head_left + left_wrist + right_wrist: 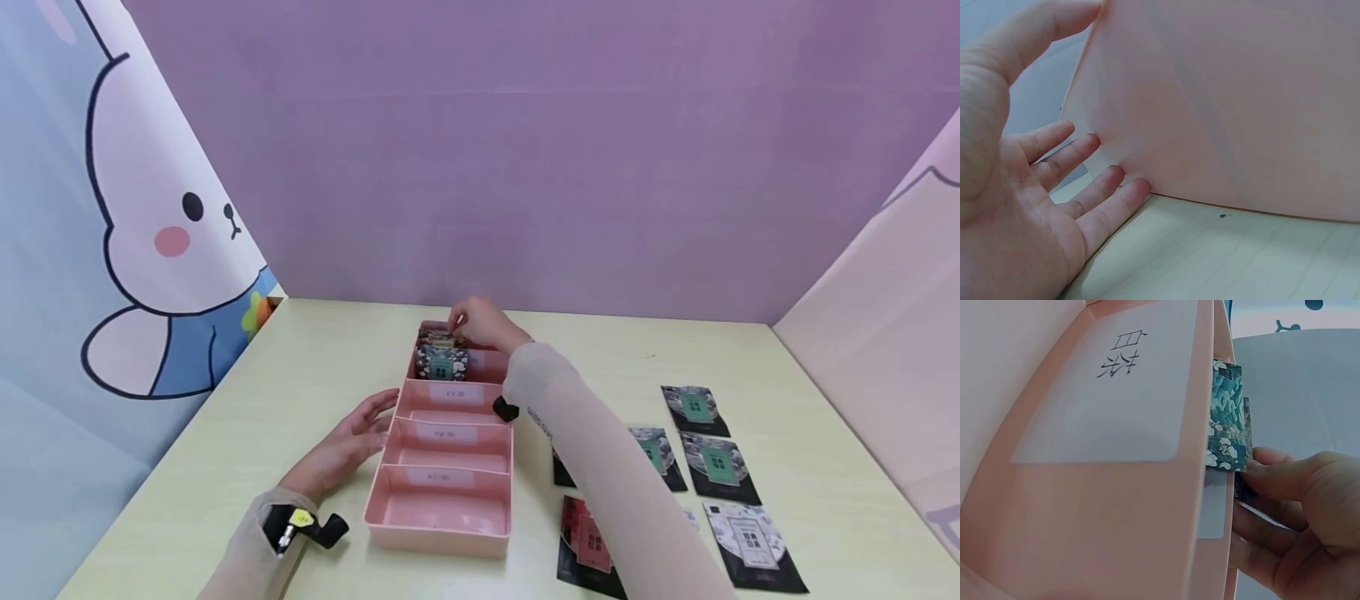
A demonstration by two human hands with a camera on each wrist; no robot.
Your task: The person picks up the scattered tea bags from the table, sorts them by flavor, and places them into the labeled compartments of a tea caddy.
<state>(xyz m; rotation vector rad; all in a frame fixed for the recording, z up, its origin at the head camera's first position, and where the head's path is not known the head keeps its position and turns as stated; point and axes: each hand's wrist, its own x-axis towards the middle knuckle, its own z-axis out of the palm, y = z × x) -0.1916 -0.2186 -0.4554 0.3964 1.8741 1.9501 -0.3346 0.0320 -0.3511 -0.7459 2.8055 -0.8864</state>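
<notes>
A long pink divided box (438,537) stands on the table, with a white label in each nearer compartment. Patterned tea sachets (441,364) stand in its far compartments. At the far end my right hand (483,323) reaches over the box and pinches a sachet; in the right wrist view that hand (1310,512) has its thumb at the edge of a teal floral sachet (1227,419), and its other fingertips are partly hidden by the wall. My left hand (348,442) rests against the box's left side. In the left wrist view its fingers (1107,187) lie loosely extended, touching the pink wall.
On the right of the table lie several flat dark sachets, among them a red one (588,546), a white one (753,542) and a green-labelled one (720,467). My right forearm partly covers some. A purple backdrop (525,167) rises behind the table.
</notes>
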